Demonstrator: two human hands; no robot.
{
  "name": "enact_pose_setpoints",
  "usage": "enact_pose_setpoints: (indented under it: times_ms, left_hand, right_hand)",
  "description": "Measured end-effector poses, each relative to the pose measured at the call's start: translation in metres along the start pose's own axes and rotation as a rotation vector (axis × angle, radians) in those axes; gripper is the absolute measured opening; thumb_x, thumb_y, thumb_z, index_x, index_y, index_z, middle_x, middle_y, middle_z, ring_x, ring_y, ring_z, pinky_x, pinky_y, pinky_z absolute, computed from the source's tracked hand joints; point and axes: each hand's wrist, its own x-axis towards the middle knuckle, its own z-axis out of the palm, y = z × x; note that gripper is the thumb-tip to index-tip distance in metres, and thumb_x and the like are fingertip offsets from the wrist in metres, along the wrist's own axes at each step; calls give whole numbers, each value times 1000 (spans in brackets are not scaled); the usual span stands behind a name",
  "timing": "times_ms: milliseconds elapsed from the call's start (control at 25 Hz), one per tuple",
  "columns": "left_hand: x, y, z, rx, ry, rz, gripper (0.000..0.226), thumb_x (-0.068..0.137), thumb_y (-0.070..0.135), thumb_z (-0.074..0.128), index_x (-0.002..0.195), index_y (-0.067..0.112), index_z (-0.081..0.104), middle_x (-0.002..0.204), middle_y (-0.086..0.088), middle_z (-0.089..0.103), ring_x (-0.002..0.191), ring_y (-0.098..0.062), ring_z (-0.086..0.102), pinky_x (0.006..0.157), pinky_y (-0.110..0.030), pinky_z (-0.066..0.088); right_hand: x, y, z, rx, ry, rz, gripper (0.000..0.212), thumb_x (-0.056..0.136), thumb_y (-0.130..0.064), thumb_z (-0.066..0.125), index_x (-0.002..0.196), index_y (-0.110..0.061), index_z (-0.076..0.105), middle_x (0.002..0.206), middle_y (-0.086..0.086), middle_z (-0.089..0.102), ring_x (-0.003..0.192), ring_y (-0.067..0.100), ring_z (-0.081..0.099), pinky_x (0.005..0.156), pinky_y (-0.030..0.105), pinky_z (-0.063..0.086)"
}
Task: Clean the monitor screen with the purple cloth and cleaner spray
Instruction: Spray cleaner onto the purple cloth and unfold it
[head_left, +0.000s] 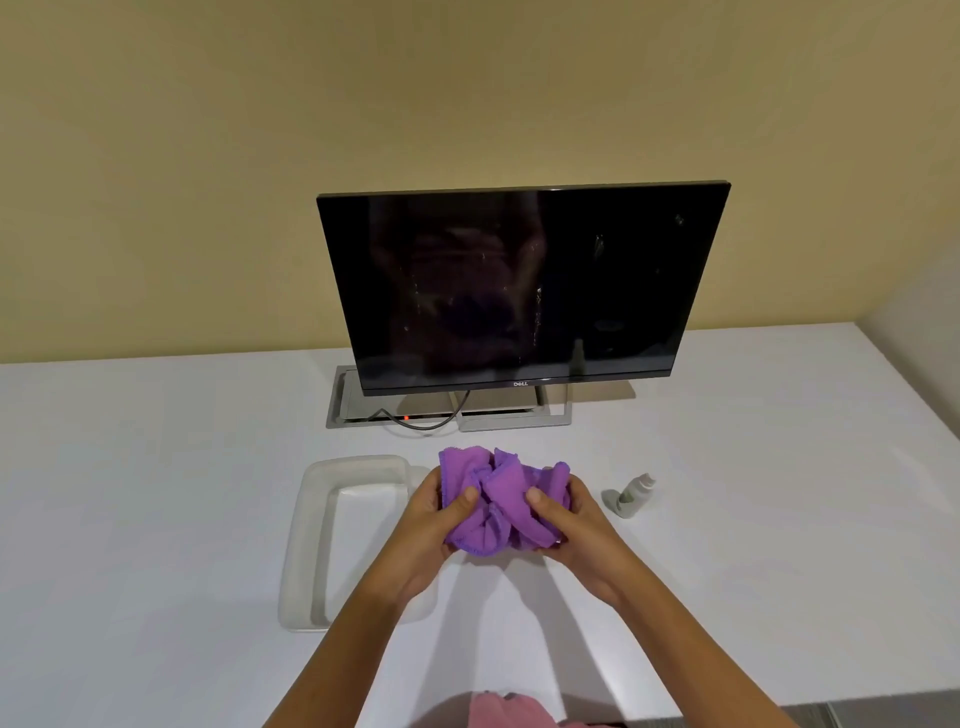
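- On the white worktop (156, 493), a dark monitor (519, 286) stands at the back, its screen marked with streaks and specks.
- Left of centre lies a pale rectangular tray (306, 545).
- Above the worktop, in front of the monitor, the bunched purple cloth (501, 493) is held between both hands.
- Left hand (436, 519) is curled shut around the cloth's left side, thumb on top.
- Right hand (566, 519) grips the right side likewise.
- Just right of the hands, the small cleaner spray (635, 493) stands on the worktop.

White table (156, 493): monitor (519, 286), tray (311, 519), spray bottle (635, 496).
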Motion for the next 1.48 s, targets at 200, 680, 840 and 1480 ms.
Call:
enact_pose_setpoints:
  times_ms: [200, 680, 840, 1480]
  left_hand:
    - [-2, 29, -26, 51, 75, 40, 40, 80, 20, 71, 118, 21, 59, 110, -5, 71, 97, -23, 68, 78, -38, 56]
    - [22, 70, -25, 748, 78, 235, 38, 93, 12, 53, 128, 25, 53, 116, 12, 63, 112, -2, 56, 86, -15, 40]
    - [26, 91, 12, 793, -169, 315, 45, 88, 39, 60, 131, 33, 51, 119, 20, 63, 115, 6, 53, 97, -15, 39]
    - [30, 96, 26, 770, -172, 226, 19, 89, 35, 59, 85, 18, 66, 77, 3, 64, 71, -8, 60, 70, -27, 47]
  right_hand:
    - [1, -35, 0, 8, 94, -173, 57, 61, 1, 60, 118, -5, 56, 109, 18, 64, 89, 23, 65, 68, 31, 56]
    - [-28, -117, 25, -770, -272, -255, 43, 84, -3, 65, 115, -32, 61, 119, -9, 60, 98, 11, 62, 79, 25, 53]
    - [-28, -132, 41, -737, -286, -259, 24, 95, -30, 51, 115, -27, 65, 116, -7, 66, 104, 10, 64, 84, 25, 53]
    - [5, -114, 21, -822, -15, -258, 46, 79, 10, 51, 109, -23, 39, 85, 4, 58, 76, 20, 52, 72, 34, 45]
